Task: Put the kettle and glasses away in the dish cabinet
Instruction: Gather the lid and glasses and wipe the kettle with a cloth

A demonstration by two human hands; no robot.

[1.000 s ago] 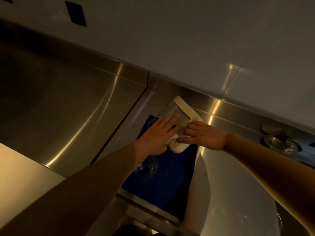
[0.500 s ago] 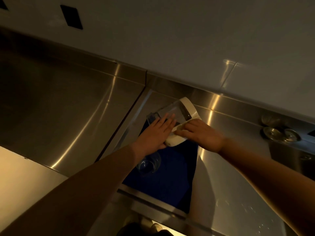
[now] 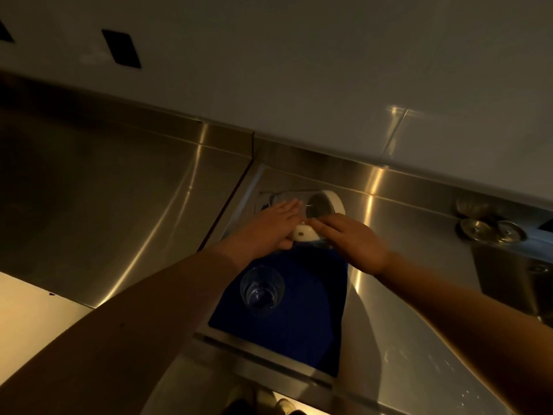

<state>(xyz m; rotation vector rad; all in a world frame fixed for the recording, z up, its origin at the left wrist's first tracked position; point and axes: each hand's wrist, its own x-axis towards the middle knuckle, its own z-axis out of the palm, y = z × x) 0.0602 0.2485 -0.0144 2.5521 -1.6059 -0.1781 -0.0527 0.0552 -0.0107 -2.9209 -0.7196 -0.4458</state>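
Left hand [image 3: 275,224] flat, right hand [image 3: 353,238] curled, both on kettle [image 3: 321,208]

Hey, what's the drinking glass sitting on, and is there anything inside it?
The glass stands upright on a dark blue mat in the steel recess. Through its clear wall only the blue shows, so it looks empty. The mat's far end is hidden under both hands and the kettle.

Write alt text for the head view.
Both hands, left and right, hold a clear kettle with white trim at the back of a blue mat on a steel counter. A glass stands on the mat nearer the camera.
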